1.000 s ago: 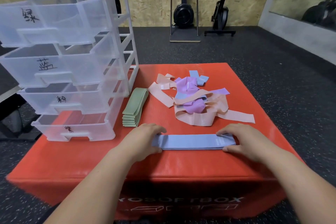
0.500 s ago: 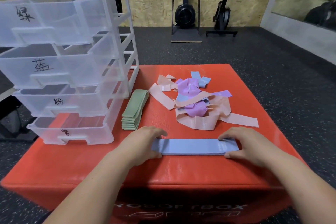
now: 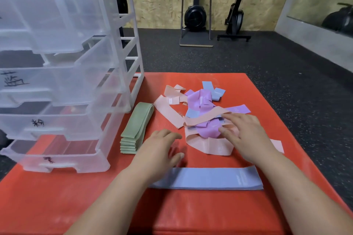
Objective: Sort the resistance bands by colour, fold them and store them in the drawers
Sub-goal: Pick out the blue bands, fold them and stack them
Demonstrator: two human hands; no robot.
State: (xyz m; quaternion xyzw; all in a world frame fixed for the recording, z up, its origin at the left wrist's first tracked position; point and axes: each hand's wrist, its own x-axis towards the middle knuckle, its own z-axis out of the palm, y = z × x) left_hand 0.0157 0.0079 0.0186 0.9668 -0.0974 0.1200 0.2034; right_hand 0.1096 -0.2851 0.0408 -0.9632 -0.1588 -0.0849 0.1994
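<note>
Drawers (image 3: pixel 66 82) of clear plastic, four high and pulled partly out, stood at the left rear of the red box (image 3: pixel 191 212), several fronts marked by hand. Right of them, around the middle of the box top, lay the unsorted pile (image 3: pixel 202 118) of pink, purple and blue bands, looped through one another. Nearest the person a blue band (image 3: pixel 210 178) lay flat, its long axis running left to right, its left end hidden by the left forearm. A green stack (image 3: pixel 136 128), folded, sat just beside the drawers, its length running away from the person. The right hand (image 3: pixel 246 135) lay spread-fingered on the near right side of the pile, touching pink and purple loops without pinching any. The left hand (image 3: pixel 160 149) hovered with loose fingers over bare red surface just left of the pile, holding nothing. The right hand was nearer the tangle, so the next pick looked to be its own.
</note>
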